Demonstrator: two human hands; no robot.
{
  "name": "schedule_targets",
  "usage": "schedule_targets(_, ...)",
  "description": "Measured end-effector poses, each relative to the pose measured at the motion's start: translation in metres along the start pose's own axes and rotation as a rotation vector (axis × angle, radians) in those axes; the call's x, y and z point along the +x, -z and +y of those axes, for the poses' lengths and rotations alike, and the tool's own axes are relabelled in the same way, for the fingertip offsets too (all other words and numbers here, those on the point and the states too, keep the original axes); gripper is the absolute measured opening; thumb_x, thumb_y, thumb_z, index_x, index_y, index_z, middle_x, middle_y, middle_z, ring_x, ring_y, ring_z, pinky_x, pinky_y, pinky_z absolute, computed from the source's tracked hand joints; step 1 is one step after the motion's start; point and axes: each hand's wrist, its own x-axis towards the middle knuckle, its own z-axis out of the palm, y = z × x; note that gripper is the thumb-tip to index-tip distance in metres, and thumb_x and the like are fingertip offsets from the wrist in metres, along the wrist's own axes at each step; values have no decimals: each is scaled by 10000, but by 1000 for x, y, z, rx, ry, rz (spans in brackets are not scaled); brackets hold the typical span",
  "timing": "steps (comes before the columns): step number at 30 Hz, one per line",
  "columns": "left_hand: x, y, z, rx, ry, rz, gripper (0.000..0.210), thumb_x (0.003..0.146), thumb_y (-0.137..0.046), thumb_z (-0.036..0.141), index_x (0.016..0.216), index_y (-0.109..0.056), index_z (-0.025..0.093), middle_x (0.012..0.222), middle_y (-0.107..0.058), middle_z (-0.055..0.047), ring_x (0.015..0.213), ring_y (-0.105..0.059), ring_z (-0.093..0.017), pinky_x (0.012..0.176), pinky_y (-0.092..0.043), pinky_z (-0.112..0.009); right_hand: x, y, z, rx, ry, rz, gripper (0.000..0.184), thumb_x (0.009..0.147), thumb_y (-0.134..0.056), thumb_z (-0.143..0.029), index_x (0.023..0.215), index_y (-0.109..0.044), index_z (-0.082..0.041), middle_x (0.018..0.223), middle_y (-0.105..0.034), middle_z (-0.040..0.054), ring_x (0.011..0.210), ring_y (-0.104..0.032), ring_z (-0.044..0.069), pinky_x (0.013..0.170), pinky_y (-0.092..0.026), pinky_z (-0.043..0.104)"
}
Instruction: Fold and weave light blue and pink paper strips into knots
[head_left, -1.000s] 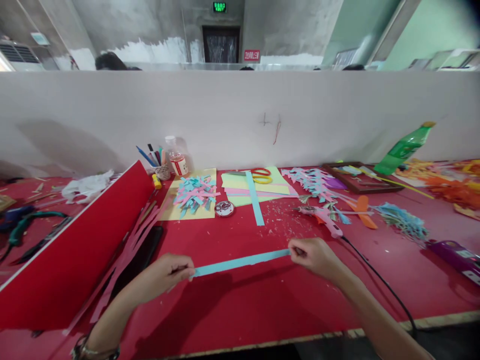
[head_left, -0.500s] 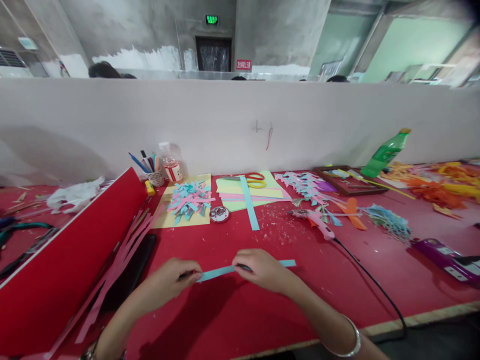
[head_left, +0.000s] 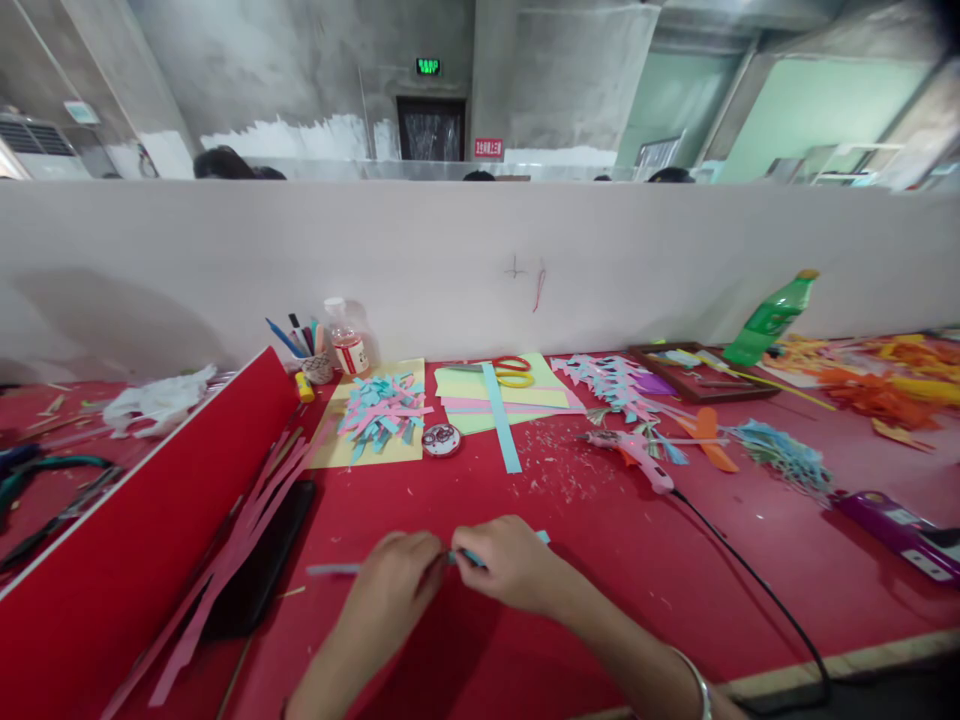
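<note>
Pinching the blue paper strip [head_left: 451, 558] in both hands' bunched fingertips, left hand [head_left: 397, 575] close beside right hand [head_left: 510, 562] above the red table [head_left: 592, 610], calls for light, even tension lest it crease.

Table [head_left: 577, 512] surface red. Along the far edge lie a yellow sheet [head_left: 327, 452], stacked coloured paper [head_left: 553, 399] and a brown tray [head_left: 694, 390]. One pink glue gun [head_left: 646, 462] lies nearer the front edge.
</note>
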Motion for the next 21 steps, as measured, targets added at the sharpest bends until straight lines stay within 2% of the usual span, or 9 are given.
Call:
schedule_targets(3, 3, -19, 9, 156, 22, 57, 156, 716, -397, 102, 653, -524, 168, 584, -577, -25, 535, -513, -155, 505, -308, -252, 3, -1, -3, 44, 14, -4, 172, 770, -373, -261, 724, -520, -185, 619, -581, -12, 519, -468, 78, 466, -163, 221)
schedule_targets(7, -2, -27, -4, 344, -110, 132, 169, 680, -400, 72, 601, -505, 178, 487, -540, -10, 454, -488, -151, 471, -267, -253, -1, -2, 4, 42, -14, -8, 109, 697, -436, -225, 691, -537, -185, 596, -582, -16, 501, -458, 80, 463, -156, 216)
schedule_targets(11, -9, -19, -24, 395, -181, 156, 189, 688, -388, 58, 604, -495, 190, 486, -542, 9, 426, -465, -135, 458, -238, -244, -12, 1, 18, 52, -72, 17, 88, 648, -457, -192, 661, -543, -177, 558, -565, -20, 477, -430, 74, 471, -170, 204)
schedule_targets(16, -17, -7, -44, 391, -194, 120, 200, 696, -367, 59, 611, -493, 189, 496, -547, 15, 428, -455, -121, 461, -233, -237, -28, 4, 36, 91, -105, 85, 91, 619, -433, -139, 597, -516, -170, 514, -525, -37, 454, -397, 61, 464, -179, 189)
schedule_targets(19, -25, 2, -64, 376, -129, 125, 189, 704, -369, 104, 585, -488, 189, 470, -522, 18, 431, -455, -116, 460, -236, -233, -38, 10, 44, 100, -151, 107, 99, 629, -419, -138, 590, -503, -173, 508, -519, -40, 454, -402, 61, 470, -189, 184)
schedule_targets(21, -33, 12, -84, 366, -23, 156, 188, 710, -363, 142, 583, -492, 192, 459, -504, 17, 432, -449, -115, 456, -236, -230, -45, 17, 48, 92, -192, 126, 99, 646, -418, -156, 589, -496, -175, 502, -509, -39, 458, -407, 65, 473, -196, 184)
